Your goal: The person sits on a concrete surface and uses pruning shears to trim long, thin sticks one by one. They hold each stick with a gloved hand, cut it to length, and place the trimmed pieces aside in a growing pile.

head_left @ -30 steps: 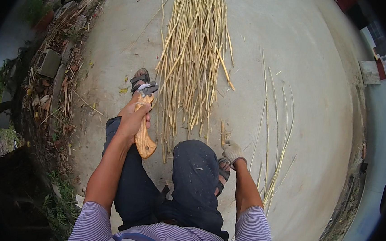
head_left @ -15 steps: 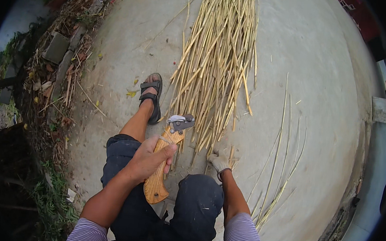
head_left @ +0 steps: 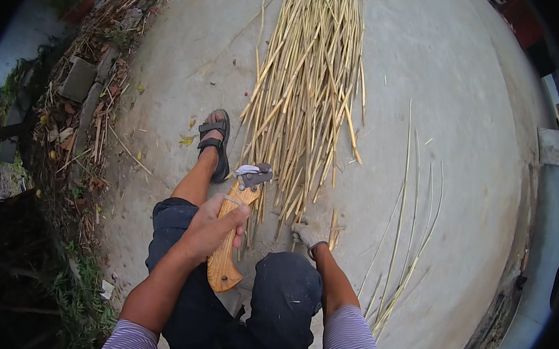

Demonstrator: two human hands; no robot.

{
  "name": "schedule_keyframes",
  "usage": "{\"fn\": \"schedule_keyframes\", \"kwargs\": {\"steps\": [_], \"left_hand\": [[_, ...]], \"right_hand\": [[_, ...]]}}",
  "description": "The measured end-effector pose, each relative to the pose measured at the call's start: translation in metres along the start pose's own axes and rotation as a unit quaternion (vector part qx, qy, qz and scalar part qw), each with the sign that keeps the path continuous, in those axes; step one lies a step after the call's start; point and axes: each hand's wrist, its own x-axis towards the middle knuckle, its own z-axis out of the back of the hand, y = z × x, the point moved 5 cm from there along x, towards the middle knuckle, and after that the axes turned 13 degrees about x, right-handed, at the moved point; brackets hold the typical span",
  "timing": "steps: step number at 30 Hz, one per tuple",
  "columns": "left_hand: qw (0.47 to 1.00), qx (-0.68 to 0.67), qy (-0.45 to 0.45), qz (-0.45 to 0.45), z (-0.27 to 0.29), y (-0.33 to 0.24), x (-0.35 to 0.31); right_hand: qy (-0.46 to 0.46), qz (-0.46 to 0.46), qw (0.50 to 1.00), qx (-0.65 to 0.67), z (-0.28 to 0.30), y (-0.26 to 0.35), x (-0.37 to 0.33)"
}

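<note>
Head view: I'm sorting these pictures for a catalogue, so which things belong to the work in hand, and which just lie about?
Apparently in use:
- wooden-handled tool, gripped by the left hand
- stalk pile, the gloved right hand at its near ends

Apparently just lying about:
- thin loose stalks at right
- yellow leaves
- grey block at left

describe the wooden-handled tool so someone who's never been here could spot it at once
Start at the big bundle of pale stalks. At its near end, on the left, the person's left hand grips the tool. Its thick, curved, honey-coloured wooden handle and dark metal head set it apart from the thin stalks nearby.
</note>
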Motion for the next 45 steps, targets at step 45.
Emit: {"fn": "schedule_keyframes", "kwargs": {"steps": [45], "left_hand": [[0.851,0.423,0.021,-0.311,-0.061,0.028,-0.202]], "right_hand": [[-0.148,0.559,0.801,0.155,0.017,0.242,-0.487]]}}
